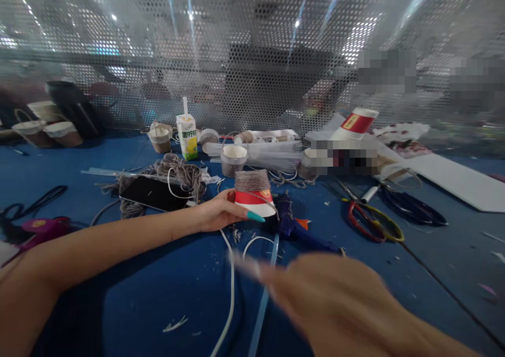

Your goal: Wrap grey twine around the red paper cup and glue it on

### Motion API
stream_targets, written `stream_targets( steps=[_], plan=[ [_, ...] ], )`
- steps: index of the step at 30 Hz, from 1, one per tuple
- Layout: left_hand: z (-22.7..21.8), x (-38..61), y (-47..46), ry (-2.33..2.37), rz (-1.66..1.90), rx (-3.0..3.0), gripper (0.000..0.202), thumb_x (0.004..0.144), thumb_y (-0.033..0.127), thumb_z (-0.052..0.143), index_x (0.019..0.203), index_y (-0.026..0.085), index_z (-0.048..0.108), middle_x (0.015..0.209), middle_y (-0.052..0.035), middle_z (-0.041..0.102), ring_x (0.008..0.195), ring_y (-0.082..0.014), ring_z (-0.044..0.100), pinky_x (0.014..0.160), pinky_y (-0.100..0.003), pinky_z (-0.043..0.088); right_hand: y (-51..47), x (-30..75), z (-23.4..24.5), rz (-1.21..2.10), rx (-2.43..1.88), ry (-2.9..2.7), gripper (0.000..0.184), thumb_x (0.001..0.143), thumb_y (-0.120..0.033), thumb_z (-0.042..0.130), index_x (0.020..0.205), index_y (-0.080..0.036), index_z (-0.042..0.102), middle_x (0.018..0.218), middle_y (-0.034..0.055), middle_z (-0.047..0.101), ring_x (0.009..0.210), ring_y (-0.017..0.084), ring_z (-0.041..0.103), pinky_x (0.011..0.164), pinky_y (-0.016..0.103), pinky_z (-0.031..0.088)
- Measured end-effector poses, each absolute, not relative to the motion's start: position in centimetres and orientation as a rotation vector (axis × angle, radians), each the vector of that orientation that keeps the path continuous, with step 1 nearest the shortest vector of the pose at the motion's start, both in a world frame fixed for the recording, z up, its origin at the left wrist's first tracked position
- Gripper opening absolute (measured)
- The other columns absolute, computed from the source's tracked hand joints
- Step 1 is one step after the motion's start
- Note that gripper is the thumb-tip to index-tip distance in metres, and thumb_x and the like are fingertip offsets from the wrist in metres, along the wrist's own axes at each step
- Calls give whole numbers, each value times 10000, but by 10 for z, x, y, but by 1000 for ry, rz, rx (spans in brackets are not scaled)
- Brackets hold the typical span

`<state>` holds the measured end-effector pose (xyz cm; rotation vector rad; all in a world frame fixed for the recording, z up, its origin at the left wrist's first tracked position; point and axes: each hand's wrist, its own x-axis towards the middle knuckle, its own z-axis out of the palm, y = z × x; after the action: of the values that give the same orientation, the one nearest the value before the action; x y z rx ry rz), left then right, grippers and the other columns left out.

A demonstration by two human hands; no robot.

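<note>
On blue table (158, 288), one cup (253, 195) in left hand (219, 210), perhaps two scissors (365, 206)

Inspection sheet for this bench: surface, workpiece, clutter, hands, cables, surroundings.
Surface: blue table, small scraps strewn on it.
Workpiece: red-and-white cup, grey cord wound around its upper part.
Clutter: dark phone, grey yarn, drink carton, scissors, blue glue gun.
Hands: left hand holds the cup; right hand blurred, apart from it, grip unclear.
Cables: white cord runs to the picture's bottom edge; cable or string unclear.
Surroundings: perforated panel behind the table.
</note>
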<state>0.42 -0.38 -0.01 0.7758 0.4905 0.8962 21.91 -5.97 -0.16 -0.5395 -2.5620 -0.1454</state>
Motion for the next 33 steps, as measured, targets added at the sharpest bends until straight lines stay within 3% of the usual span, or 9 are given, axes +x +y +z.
stream_targets(
  steps=[2,4,9,12,16,19,26,29,33],
  plan=[
    [1,5,-5,463,896,822,480,469,24,784,931,129,707,858,-44,749,831,-168,682,864,-286,465,-53,221,18,-105,-442,-2520,247,777,-114,375,904,-232,551,1136,75,705,422,84,469,473,276,437],
    [1,5,-6,440,892,840,491,468,20,781,938,139,707,868,-45,753,851,-174,685,866,-286,465,-48,218,31,78,-444,-2517,267,702,-45,341,863,-214,473,1121,92,703,382,56,414,434,240,389],
    [0,3,-6,454,887,830,499,451,-8,790,922,126,699,822,-36,754,797,-157,689,800,-264,481,-42,214,35,332,-567,-2429,261,674,-18,312,783,-223,431,723,-15,689,370,62,363,406,207,333],
    [-1,3,-5,460,879,825,505,449,-5,800,927,120,694,807,-30,752,770,-146,687,785,-257,486,-40,219,34,337,-622,-2366,232,692,-21,335,743,-220,440,636,-29,664,362,63,348,397,209,318],
    [1,4,-6,446,848,828,475,463,-1,802,912,116,699,807,-36,751,765,-146,689,785,-254,491,-37,225,35,336,-642,-2260,231,711,7,370,720,-206,459,876,38,761,327,28,347,358,194,302],
    [3,4,-7,448,842,833,501,466,1,798,943,116,700,838,-45,753,797,-154,692,798,-259,493,-36,227,35,376,-622,-2158,234,744,12,380,694,-200,464,1105,77,734,306,14,371,337,202,308],
    [4,4,-8,425,829,858,518,479,19,797,979,117,705,897,-58,748,848,-158,681,835,-272,479,-44,230,30,354,-679,-1928,271,768,17,418,646,-210,500,1001,40,762,322,47,415,316,233,306],
    [5,4,-8,426,835,854,500,480,0,785,957,128,710,882,-48,746,832,-152,678,823,-268,474,-46,228,28,448,-650,-1955,253,772,12,420,746,-219,520,1050,54,744,357,55,469,343,231,358],
    [3,5,-7,420,824,882,476,482,-13,770,933,128,711,845,-43,743,797,-150,675,816,-275,471,-43,222,30,438,-599,-2215,279,712,31,394,790,-214,504,1153,70,713,340,27,437,363,209,370]
  ],
)
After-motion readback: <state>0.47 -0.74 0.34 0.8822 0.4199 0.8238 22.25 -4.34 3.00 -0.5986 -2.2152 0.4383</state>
